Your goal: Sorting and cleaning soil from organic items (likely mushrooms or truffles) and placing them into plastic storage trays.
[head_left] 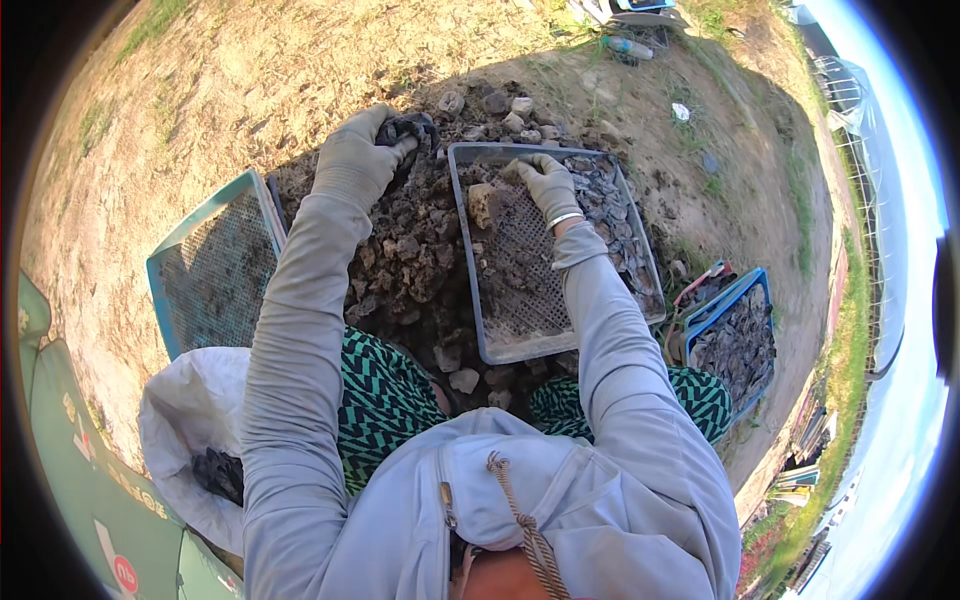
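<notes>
My left hand, in a pale work glove, is closed around a crumpled black piece that looks like plastic film, held over the heap of brown clods. My right hand, gloved too, reaches over the far part of a grey mesh-bottomed tray. Its fingers are bent together against the tray's contents; what they pinch, if anything, is hidden. Thin dark flakes fill the tray's right side. A large brown clod lies at its left, with loose soil spread on the mesh.
To the left, a blue-rimmed mesh tray leans beside a white sack holding black scraps. On the right stands a blue basket of dark flakes. Stones lie beyond the heap, and a plastic bottle farther off. Green fabric spreads at lower left.
</notes>
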The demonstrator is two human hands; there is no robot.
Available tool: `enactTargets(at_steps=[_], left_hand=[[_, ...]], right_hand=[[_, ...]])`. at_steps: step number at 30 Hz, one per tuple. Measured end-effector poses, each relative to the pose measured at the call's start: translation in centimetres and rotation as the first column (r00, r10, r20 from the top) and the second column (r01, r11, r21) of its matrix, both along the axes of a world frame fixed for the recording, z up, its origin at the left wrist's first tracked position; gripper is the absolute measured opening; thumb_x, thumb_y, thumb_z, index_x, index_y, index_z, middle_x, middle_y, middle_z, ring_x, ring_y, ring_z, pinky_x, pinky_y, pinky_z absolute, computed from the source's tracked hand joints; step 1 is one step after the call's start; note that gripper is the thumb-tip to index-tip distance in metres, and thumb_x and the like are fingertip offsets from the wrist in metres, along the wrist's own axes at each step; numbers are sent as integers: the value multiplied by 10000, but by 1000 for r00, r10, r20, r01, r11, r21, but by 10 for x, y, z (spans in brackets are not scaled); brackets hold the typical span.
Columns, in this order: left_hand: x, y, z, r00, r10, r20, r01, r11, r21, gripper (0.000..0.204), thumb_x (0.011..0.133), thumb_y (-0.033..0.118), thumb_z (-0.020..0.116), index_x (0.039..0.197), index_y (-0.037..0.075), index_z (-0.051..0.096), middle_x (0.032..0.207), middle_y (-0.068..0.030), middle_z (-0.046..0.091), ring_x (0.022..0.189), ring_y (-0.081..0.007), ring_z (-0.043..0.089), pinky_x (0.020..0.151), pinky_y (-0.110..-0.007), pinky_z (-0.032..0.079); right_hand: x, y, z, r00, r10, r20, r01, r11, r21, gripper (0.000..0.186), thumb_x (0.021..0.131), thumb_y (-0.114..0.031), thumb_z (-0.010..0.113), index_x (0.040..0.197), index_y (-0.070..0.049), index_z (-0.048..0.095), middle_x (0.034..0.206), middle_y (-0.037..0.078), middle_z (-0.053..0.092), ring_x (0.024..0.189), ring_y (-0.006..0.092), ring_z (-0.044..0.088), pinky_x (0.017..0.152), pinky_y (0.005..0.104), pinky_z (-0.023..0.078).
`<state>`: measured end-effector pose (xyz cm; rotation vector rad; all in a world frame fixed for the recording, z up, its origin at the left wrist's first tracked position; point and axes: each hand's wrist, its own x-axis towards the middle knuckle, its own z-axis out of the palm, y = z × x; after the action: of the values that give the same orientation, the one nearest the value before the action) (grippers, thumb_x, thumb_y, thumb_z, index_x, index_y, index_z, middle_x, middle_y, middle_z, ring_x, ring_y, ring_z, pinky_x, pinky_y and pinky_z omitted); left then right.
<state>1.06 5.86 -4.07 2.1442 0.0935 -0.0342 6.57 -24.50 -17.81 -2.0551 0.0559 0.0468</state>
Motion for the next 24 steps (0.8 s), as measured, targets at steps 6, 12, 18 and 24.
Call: enactTargets(at_steps=[6, 12, 18, 24], left_hand=[[-8, -8, 3, 968, -15, 251, -38, 978, 205, 320, 721, 216, 753, 950, 25, 636, 1113, -88, 591, 980, -239, 586, 841, -327, 471], [7, -31, 2, 994, 18, 108, -4, 992, -129, 276, 763, 198, 741, 947, 32, 618, 907, -78, 653, 794, -174, 603, 734, -291, 467], [4, -30, 10, 996, -17, 91, 41, 963, -267, 243, 824, 208, 704, 989, 65, 598, 801, -31, 651, 686, -104, 548, 631, -253, 444], [-1, -22, 2, 990, -41, 135, 74, 966, -247, 242, 821, 217, 707, 979, 66, 602, 780, -27, 648, 658, -98, 551, 598, -259, 447]], right_hand=[[-32, -48, -27, 977, -52, -206, -176, 344, -922, 401, 723, -365, 712, 1079, -194, 643, 1221, 58, 556, 1190, 257, 468, 961, 440, 370], [-18, -83, -52, 978, -191, -82, 154, 930, -334, 256, 763, -209, 716, 967, -96, 612, 835, 64, 648, 753, 221, 634, 681, 337, 497], [-80, -61, -68, 928, -161, -336, 213, 969, 123, 323, 785, -127, 673, 1091, -53, 598, 928, 91, 644, 811, 186, 621, 739, 311, 499], [-99, -37, -49, 988, 129, 81, -89, 918, -386, 355, 787, -225, 647, 1124, -114, 636, 1232, 154, 552, 1118, 300, 536, 952, 348, 427]])
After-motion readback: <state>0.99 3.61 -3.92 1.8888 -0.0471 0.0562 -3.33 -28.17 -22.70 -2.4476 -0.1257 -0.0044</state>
